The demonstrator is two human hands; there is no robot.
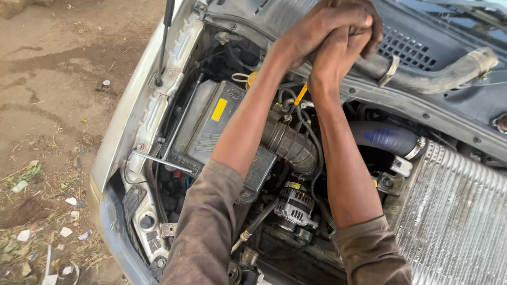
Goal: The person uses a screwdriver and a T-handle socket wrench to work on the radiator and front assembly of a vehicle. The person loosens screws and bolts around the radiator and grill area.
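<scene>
**Both hands clamped on rubber hose at back of engine bay**

Grey rubber hose (422, 79) lies across the rear edge of the bay, along the black cowl grille (409, 50). Its free end, open, points off to the right, well clear of the fingers; a loose metal clamp band (390, 70) sits on it just right of the fingers.

Left hand (322, 26) and right hand (338, 55) are stacked on the hose's near end, fingers curled tight around it, left over right. What the hose end meets under the palms is hidden.

Just below the wrists: yellow dipstick handle (301, 94) and a yellow cap (252, 79). Further below the fingers, between the forearms, a black ribbed intake duct (290, 145) runs into the grey air-filter box (211, 126), which carries a yellow label. Alternator (294, 205) sits lower still, near the elbows.

Right of the right forearm: dark blue hose (383, 137) with a steel clamp, touching the finned intercooler core (454, 216).

Far left of the fingers: hood prop rod (165, 37), pale fender edge, then dirt ground (47, 105) with litter.
</scene>
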